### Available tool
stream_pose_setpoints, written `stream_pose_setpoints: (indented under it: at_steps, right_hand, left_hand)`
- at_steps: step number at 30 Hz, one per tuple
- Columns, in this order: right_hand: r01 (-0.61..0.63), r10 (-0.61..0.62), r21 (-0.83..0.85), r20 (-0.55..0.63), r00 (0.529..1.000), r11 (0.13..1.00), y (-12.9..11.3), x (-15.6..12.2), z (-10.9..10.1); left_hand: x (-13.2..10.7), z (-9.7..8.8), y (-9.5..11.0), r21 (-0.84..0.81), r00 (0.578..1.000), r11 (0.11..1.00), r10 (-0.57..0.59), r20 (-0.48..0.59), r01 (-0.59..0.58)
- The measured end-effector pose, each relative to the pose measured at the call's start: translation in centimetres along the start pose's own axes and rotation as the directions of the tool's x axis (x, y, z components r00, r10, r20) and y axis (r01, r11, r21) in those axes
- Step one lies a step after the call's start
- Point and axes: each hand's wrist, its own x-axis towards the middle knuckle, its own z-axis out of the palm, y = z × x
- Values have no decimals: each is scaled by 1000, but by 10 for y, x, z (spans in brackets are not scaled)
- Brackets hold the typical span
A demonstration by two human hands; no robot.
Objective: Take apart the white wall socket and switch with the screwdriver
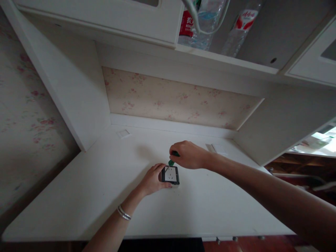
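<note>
On the white desktop sits a wall socket with a white face and a dark frame around it, on a pale base. My left hand is closed around its left side, thumb at the near edge and fingers at the far edge. Above the socket's far edge, my right hand is wrapped round the green handle of a screwdriver. The screwdriver's thin shaft slants down to the left corner of the socket; exactly where the tip touches is too small to tell.
Behind the hands, the white desktop holds a small square white plate at the back left and a white frame-like piece at the back right. Overhead, a shelf carries plastic bottles and a white cable. Side panels flank the desk.
</note>
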Motion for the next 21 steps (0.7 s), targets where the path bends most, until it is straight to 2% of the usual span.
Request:
stream_pose_setpoints:
  at_steps: [21]
  right_hand:
    - [-64,64,-38,-8,998,997,7,6,5]
  left_hand:
    - [-1,0,-2,0,1000,1000,-8,10,8]
